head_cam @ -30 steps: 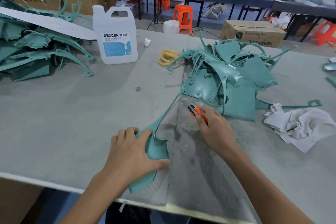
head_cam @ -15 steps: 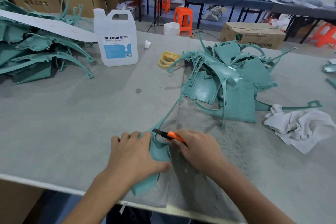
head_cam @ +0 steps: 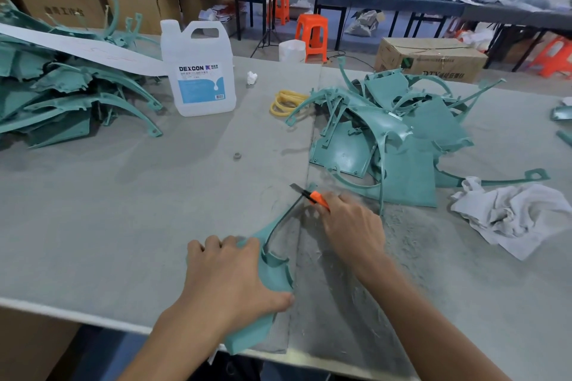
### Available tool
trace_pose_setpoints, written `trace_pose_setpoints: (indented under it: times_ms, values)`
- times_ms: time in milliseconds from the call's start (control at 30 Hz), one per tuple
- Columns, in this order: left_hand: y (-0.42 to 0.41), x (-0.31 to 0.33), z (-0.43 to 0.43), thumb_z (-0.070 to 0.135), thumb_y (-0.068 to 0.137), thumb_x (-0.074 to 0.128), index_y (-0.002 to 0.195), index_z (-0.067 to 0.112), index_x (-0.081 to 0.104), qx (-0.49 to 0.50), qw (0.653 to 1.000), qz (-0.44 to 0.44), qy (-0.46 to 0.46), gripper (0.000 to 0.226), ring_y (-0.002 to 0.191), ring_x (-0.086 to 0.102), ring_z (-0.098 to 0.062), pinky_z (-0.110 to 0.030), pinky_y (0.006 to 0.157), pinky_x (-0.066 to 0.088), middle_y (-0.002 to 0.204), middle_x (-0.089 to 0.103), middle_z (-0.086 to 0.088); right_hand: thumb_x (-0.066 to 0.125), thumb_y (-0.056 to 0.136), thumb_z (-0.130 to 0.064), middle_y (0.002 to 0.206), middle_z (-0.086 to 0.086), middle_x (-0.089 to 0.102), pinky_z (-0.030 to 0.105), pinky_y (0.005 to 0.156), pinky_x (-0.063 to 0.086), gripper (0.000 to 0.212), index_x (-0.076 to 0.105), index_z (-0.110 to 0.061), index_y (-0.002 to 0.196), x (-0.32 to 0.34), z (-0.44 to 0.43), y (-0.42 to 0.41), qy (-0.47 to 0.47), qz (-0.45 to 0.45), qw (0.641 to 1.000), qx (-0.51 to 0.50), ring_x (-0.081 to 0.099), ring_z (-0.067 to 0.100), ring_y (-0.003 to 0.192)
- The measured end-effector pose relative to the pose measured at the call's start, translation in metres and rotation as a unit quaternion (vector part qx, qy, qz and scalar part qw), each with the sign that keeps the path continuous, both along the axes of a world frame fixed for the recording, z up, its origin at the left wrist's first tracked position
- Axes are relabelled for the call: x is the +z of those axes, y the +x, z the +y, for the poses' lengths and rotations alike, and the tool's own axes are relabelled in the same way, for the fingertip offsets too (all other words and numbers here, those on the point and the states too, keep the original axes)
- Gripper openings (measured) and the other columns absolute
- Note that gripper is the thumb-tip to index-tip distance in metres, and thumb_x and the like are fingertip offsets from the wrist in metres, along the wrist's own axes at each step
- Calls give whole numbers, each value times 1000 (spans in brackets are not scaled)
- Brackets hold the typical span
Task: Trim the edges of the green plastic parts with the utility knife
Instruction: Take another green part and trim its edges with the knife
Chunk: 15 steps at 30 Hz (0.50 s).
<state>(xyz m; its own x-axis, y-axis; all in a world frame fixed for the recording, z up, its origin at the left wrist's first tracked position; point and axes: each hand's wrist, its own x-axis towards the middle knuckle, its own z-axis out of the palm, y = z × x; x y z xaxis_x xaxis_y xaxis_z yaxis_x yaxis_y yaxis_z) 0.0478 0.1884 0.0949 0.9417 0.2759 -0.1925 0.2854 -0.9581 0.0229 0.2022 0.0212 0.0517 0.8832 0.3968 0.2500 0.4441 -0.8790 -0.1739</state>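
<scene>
Green part in work: a curved green plastic part (head_cam: 275,269) is laid on the grey, felt-covered bench (head_cam: 123,210) at its near edge. The wide end is carried a little past that edge, and a thin arm is stretched away toward the far side.
Left hand: the left hand (head_cam: 229,275) is spread over the wide end. Its grip is closed on the part, with the fingers curled over the far rim and the thumb pressed along the near side.
Right hand: the right hand (head_cam: 353,226) is wrapped, grip tight, round an orange-handled utility knife (head_cam: 315,197).
Knife: the dark blade is extended and pointed up and left, and is laid across the thin arm near its far tip.
Heap on the right: a tangled pile of green plastic parts (head_cam: 402,145) is seen just beyond the knife.
Heap on the left: a second stack of green parts (head_cam: 62,96) is set well apart, under a long white strip (head_cam: 77,48).
Other items: a translucent white plastic jug with a blue label (head_cam: 199,71), a bundle of yellow rubber bands (head_cam: 286,102) and a crumpled white rag (head_cam: 520,219) are placed on the bench.
Surface: pale shavings are scattered near the right forearm.
</scene>
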Motion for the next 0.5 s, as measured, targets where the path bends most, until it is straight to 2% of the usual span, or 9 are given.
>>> trace_pose_setpoints:
  times_ms: [67,167,267,400,500]
  values:
    - [1,-1,0,95,49,36,112,37,48,-4,1000,5,3,86,107,44,-23,-43,91,29,124,55,7,33,107,-52,92,-4,62,33,55,33,41,60,-24,120,0,-1,-8,17,3,1000,0,64,23,73]
    - [2,-2,0,94,49,37,109,37,48,-7,1000,3,9,83,106,45,-24,-44,90,30,121,57,6,39,106,-53,83,-10,55,27,50,29,35,62,-28,114,0,1,-26,38,35,997,52,53,17,61]
    - [2,-3,0,93,49,38,106,37,50,-3,1000,-3,14,81,107,46,-25,-44,89,29,121,58,5,43,103,-55,93,-7,60,32,59,38,32,62,-34,117,-1,2,-48,59,67,991,96,62,22,77]
    - [3,-3,0,93,48,39,105,37,48,-3,1000,2,13,80,108,46,-25,-44,88,28,120,57,6,44,103,-55,101,-6,55,34,71,46,34,63,-30,115,-4,4,-58,31,83,988,125,56,20,92]
    - [2,-3,0,94,49,39,106,38,47,-2,1000,4,8,80,108,46,-25,-43,88,28,120,57,6,45,103,-56,91,-9,47,32,65,37,34,63,-28,112,-2,4,-56,24,89,988,126,58,21,88]
